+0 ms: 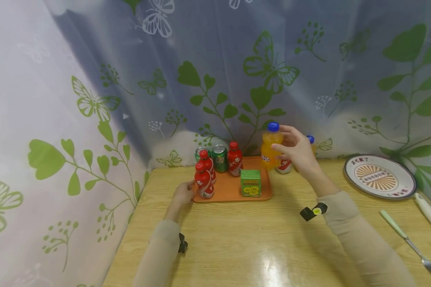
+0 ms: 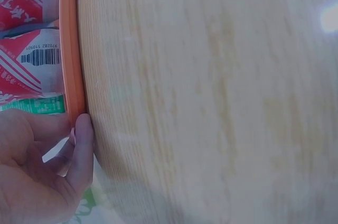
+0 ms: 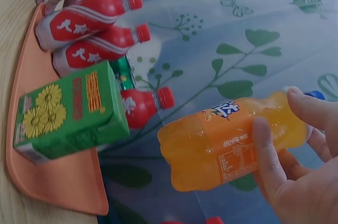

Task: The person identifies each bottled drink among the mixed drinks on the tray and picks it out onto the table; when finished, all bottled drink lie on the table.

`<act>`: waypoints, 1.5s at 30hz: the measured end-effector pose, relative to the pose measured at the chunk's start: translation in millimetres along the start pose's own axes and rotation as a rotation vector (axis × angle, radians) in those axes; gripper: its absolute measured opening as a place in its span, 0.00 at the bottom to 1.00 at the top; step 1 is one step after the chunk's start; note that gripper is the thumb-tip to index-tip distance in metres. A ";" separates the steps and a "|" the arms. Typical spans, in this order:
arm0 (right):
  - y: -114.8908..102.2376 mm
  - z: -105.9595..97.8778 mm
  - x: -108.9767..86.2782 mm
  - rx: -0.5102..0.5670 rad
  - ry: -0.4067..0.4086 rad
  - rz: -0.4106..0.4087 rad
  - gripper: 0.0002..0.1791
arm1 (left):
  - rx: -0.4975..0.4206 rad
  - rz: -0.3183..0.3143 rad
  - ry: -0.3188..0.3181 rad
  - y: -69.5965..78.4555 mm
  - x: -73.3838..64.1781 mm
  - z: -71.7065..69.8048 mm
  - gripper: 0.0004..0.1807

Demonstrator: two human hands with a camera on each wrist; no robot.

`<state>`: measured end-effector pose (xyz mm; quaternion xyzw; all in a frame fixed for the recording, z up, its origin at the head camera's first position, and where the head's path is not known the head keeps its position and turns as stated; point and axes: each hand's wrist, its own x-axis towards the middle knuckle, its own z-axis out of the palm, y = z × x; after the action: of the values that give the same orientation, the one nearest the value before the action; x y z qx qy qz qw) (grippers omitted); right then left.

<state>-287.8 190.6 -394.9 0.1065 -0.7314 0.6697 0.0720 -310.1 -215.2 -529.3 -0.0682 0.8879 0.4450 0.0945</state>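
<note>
My right hand (image 1: 299, 151) grips an orange soda bottle (image 1: 271, 148) with a blue cap, held above the right back part of an orange tray (image 1: 226, 190). In the right wrist view the bottle (image 3: 211, 145) hangs tilted, apart from the tray. With thumb and fingers my left hand (image 2: 47, 166) pinches the tray's rim (image 2: 72, 49), at its left end in the head view. On the tray stand red bottles (image 1: 204, 182) at the left, another red bottle (image 1: 235, 160) at the back, green cans (image 1: 220, 159) and a green drink carton (image 1: 251, 184) with yellow flowers.
Right of the tray, a red-and-white bottle (image 1: 283, 166) and a blue-capped bottle (image 1: 311, 139) are partly hidden by my right hand. Farther right lie a patterned plate (image 1: 359, 187), a fork (image 1: 398, 227) and a white handle (image 1: 430, 213). A curtain (image 1: 215, 59) hangs behind the wooden table (image 1: 237, 239).
</note>
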 end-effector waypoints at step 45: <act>62.4 -126.4 -22.9 -0.196 0.263 0.157 0.38 | -0.005 -0.006 0.001 0.0 -2.1 -1.9 0.35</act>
<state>-286.1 322.8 -449.0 -0.0470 -0.7834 0.6071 0.1248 -308.3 -216.7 -527.7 -0.0713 0.8866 0.4469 0.0953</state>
